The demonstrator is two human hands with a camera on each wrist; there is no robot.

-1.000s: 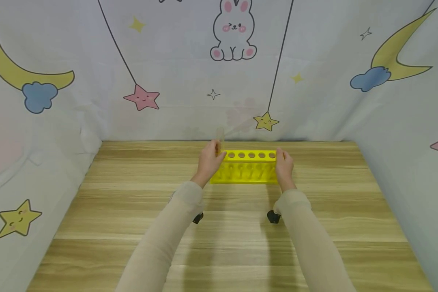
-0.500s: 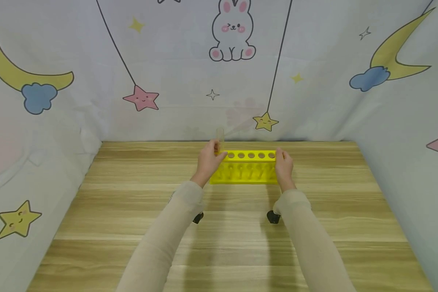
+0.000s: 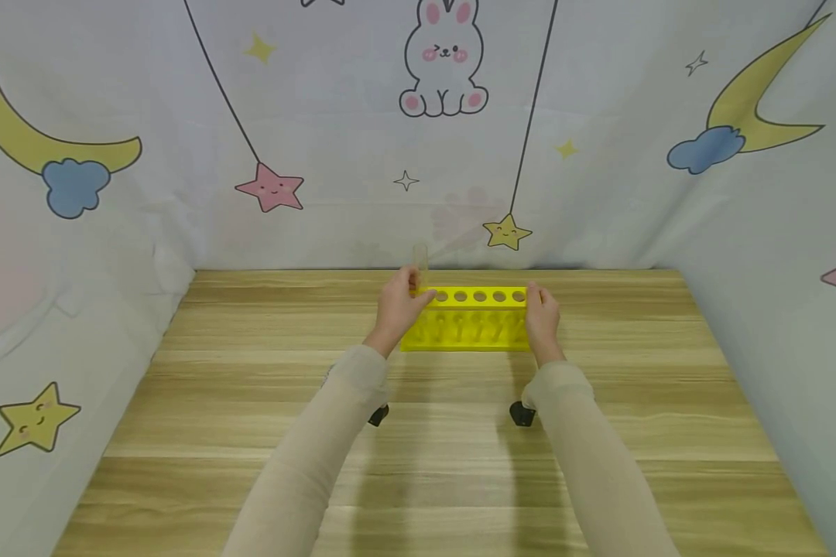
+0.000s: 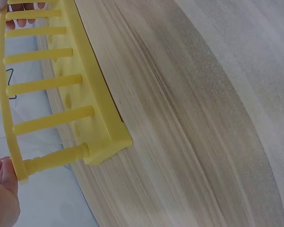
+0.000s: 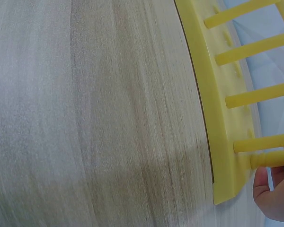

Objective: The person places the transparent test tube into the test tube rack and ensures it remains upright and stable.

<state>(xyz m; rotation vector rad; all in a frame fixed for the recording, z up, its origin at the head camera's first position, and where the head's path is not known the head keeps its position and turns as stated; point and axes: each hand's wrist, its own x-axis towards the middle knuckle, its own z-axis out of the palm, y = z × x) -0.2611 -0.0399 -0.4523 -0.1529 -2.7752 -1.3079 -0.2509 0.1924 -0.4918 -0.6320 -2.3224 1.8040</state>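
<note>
A yellow test tube rack (image 3: 477, 333) stands on the wooden table, with a row of round holes along its top bar and pegs behind. At its left end, my left hand (image 3: 397, 309) pinches a clear test tube (image 3: 421, 257), which stands upright above the top bar. The tube's lower part is hidden behind the fingers. In the left wrist view this hand (image 4: 4, 196) is right at the rack's top corner. My right hand (image 3: 543, 313) grips the rack's right end; in the right wrist view its fingers (image 5: 261, 182) are at the end post (image 5: 270, 159).
The wooden table (image 3: 453, 480) reaches back to a white curtain (image 3: 348, 139) printed with a rabbit, stars and moons. More curtain hangs along both sides. A dark wrist-worn piece (image 3: 522, 414) shows beneath the right sleeve.
Almost nothing differs. The left thumb has shifted slightly right along the rack's top bar; the tube, the rack and the right hand keep their places.
</note>
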